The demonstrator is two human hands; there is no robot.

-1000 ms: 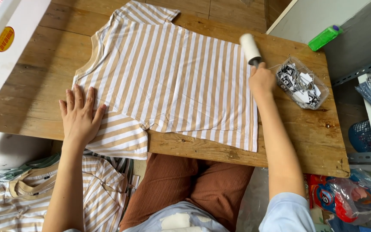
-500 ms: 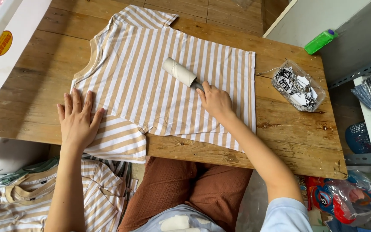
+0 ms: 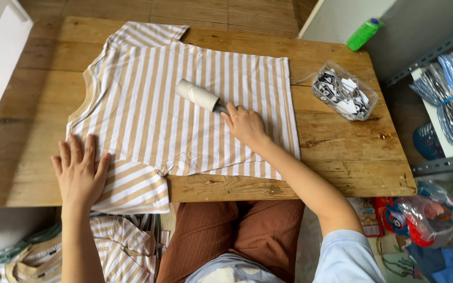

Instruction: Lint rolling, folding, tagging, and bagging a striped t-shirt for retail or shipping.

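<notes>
- Striped T-shirt (image 3: 184, 105): beige and white, spread flat on the wooden worktop (image 3: 342, 157), neckline turned to the left, one sleeve draped over the near edge.
- Lint roller (image 3: 197, 96): pale cylinder laid on the middle of the shirt, its dark handle gripped by the right hand (image 3: 245, 124), whose fingers are clamped around it.
- Left hand (image 3: 79, 170): pressed flat on the near sleeve at the worktop's edge, fingers spread apart and nothing gripped.
- Clear plastic tub (image 3: 344, 91): filled with black-and-white tags, set on the worktop just beyond the shirt's hem, to the right.
- Green bottle (image 3: 364, 33): laid on a white surface beyond the far right corner.
- More striped shirts (image 3: 116, 246): heaped below the worktop, beside the person's brown-trousered knees.
</notes>
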